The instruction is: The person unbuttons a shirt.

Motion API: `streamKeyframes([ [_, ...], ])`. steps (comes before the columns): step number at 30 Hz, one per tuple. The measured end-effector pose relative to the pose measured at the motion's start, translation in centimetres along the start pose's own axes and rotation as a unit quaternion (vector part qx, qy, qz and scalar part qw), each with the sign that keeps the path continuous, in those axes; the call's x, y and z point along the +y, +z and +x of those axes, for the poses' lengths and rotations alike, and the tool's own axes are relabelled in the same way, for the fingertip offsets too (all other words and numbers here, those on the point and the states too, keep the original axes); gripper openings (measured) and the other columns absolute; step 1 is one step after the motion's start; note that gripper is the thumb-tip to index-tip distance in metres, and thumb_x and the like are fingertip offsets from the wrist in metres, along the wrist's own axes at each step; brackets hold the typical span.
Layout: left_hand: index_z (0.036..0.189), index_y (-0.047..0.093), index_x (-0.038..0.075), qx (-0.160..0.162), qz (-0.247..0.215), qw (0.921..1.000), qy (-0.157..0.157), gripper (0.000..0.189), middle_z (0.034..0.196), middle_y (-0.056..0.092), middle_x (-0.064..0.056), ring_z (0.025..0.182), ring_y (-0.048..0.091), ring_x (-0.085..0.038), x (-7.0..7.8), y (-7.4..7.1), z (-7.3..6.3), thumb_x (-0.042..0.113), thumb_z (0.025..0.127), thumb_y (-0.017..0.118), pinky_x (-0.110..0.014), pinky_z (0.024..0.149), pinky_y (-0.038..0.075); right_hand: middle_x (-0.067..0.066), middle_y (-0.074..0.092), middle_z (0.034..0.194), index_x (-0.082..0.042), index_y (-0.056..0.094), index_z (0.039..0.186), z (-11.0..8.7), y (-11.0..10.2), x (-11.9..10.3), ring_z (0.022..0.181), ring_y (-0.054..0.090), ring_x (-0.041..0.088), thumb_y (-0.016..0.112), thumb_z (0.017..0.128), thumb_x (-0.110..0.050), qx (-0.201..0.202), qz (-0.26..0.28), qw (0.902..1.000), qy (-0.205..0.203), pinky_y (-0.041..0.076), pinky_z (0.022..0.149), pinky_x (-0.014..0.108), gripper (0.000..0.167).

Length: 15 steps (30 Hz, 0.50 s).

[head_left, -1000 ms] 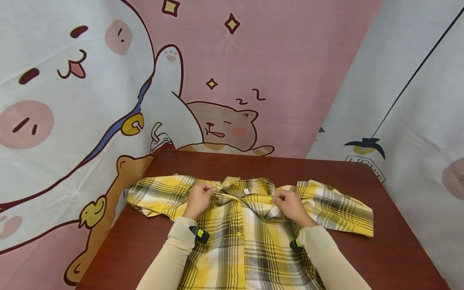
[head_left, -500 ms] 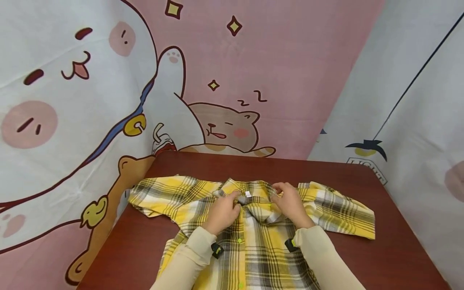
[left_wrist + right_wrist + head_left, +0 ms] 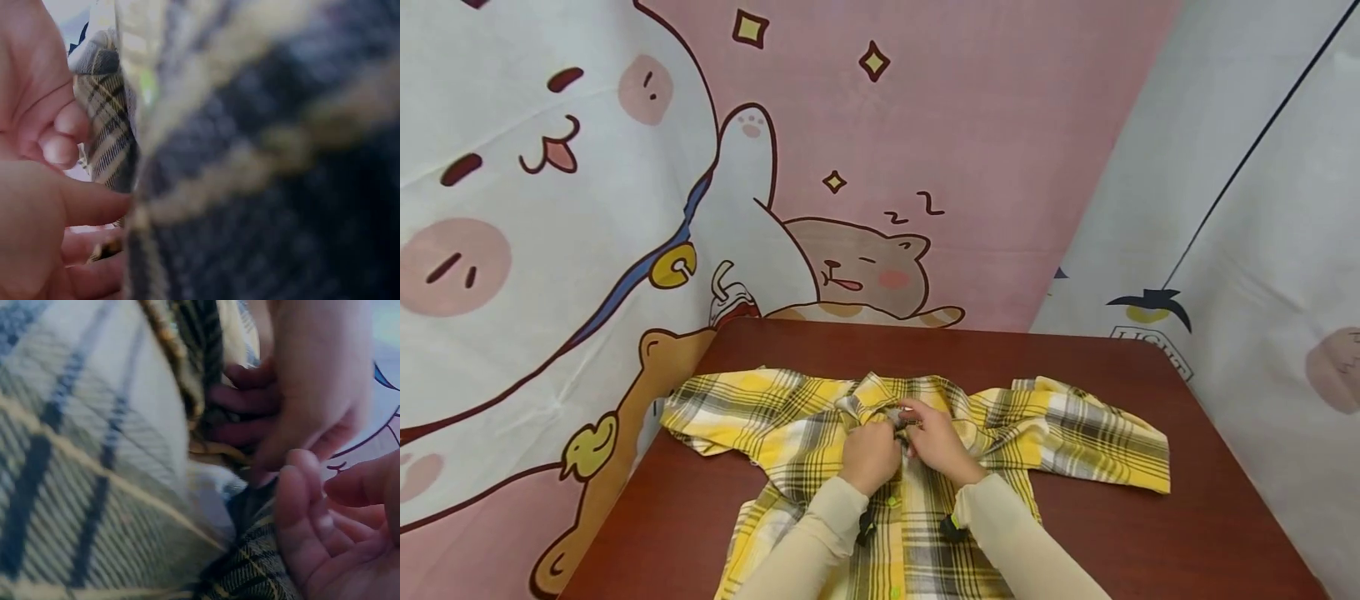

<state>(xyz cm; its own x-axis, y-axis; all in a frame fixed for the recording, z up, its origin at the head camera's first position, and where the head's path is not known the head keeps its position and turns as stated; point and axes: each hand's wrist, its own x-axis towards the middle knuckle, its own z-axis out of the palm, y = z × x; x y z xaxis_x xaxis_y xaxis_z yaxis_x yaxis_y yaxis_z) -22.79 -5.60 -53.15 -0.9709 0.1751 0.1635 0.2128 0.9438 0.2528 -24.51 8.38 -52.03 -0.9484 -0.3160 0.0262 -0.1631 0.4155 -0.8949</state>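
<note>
A yellow, grey and white plaid shirt (image 3: 808, 446) lies front up on the table, sleeves spread to both sides. At its collar (image 3: 874, 396), my left hand (image 3: 871, 457) pinches the front edge; the left wrist view has the thumb (image 3: 94, 201) against the cloth. My right hand (image 3: 938, 443) has come in beside it, fingers loosely bent and close to the left fingers. No cloth shows between the right thumb and fingers (image 3: 297, 500) in the right wrist view. A green button (image 3: 892, 502) sits on the front strip below. The hands hide the collar opening.
The dark red-brown table (image 3: 1105, 542) reaches back to a cartoon-printed cloth backdrop (image 3: 1000, 167). The right sleeve in view (image 3: 1093, 433) stretches toward the table's right side, and the other sleeve (image 3: 722, 408) reaches its left edge.
My left hand has moved right from the shoulder side to the middle of the collar. My right hand has left the right collar side and moved left to join it.
</note>
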Motion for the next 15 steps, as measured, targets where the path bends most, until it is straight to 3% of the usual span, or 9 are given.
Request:
streamKeyframes([
  [3, 0.078, 0.068, 0.013, 0.040, -0.030, 0.9987, 0.006, 0.012, 0.061, 0.059, -0.003, 0.046, 0.054, -0.020, -0.4, -0.1, -0.1, 0.019, 0.087, 0.070, -0.034, 0.042, 0.044, 0.022, 0.060, 0.126, -0.003, 0.045, 0.143, 0.0, 0.5, 0.4, 0.063, 0.065, 0.023, 0.048, 0.096, 0.004, -0.036, -0.027, 0.9990, -0.001, 0.050, 0.051, 0.033, 0.047],
  [7, 0.083, 0.069, 0.014, 0.077, -0.123, 0.9889, 0.035, 0.007, 0.069, 0.064, 0.000, 0.052, 0.056, -0.012, -1.4, -0.4, -0.2, 0.013, 0.090, 0.070, -0.027, 0.047, 0.045, 0.009, 0.067, 0.114, -0.009, 0.060, 0.130, 0.0, 0.5, 0.7, 0.082, 0.065, 0.015, 0.058, 0.097, -0.005, -0.041, -0.100, 0.9938, -0.026, 0.052, 0.064, 0.031, 0.033],
  [11, 0.085, 0.069, 0.013, 0.123, -0.207, 0.9689, 0.056, 0.007, 0.076, 0.066, 0.001, 0.061, 0.058, -0.011, -2.1, -1.0, -0.1, 0.009, 0.091, 0.069, -0.027, 0.055, 0.048, -0.004, 0.066, 0.089, -0.014, 0.070, 0.103, 0.1, 0.1, 0.8, 0.069, 0.058, 0.010, 0.065, 0.094, -0.011, -0.010, -0.152, 0.9866, -0.058, 0.049, 0.060, 0.030, 0.010],
  [15, 0.086, 0.070, 0.014, 0.175, -0.211, 0.9604, 0.051, 0.005, 0.080, 0.063, 0.004, 0.065, 0.057, -0.011, -2.0, -1.7, -0.4, 0.012, 0.091, 0.070, -0.029, 0.058, 0.048, -0.009, 0.061, 0.077, -0.018, 0.069, 0.089, 0.2, -0.1, 0.7, 0.055, 0.050, 0.008, 0.068, 0.093, -0.012, 0.037, -0.168, 0.9824, -0.072, 0.045, 0.053, 0.028, 0.007],
])
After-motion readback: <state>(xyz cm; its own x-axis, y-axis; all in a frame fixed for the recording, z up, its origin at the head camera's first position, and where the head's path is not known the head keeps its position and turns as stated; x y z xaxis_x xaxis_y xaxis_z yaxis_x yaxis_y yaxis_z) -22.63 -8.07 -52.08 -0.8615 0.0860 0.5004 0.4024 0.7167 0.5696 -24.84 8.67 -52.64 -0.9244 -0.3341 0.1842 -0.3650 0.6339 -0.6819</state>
